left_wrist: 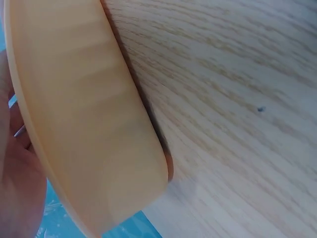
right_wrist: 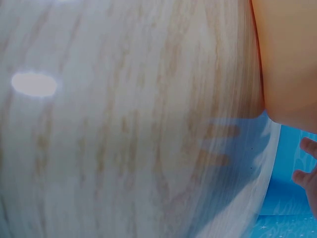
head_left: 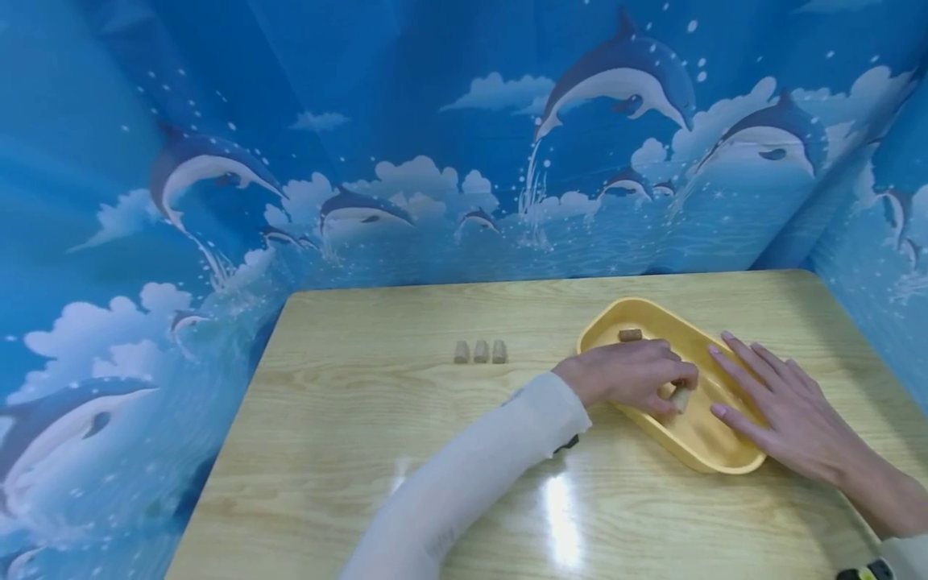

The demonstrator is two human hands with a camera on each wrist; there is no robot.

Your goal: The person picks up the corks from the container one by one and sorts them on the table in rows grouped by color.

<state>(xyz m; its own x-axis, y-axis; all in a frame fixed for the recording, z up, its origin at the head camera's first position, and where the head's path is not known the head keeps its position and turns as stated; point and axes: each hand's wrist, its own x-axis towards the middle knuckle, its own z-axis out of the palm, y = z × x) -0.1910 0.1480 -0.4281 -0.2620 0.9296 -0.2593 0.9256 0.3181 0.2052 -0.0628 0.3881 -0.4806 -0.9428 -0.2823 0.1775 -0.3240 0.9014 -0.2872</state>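
My left hand reaches over the near-left rim into a yellow oblong tray. Its thumb and fingers pinch a small pale tapered stopper low inside. My right hand is spread at the tray's right side, straight fingers lying across that rim. Farther back in the tray lies a brown cork-like stopper, partly behind the left hand. In the left wrist view the outer wall of the tray fills the left half.
Three pale stoppers stand in a short row on the wooden table, left of the tray. A blue dolphin-print cloth hangs behind the table and along its sides. Light glares off the table's near part.
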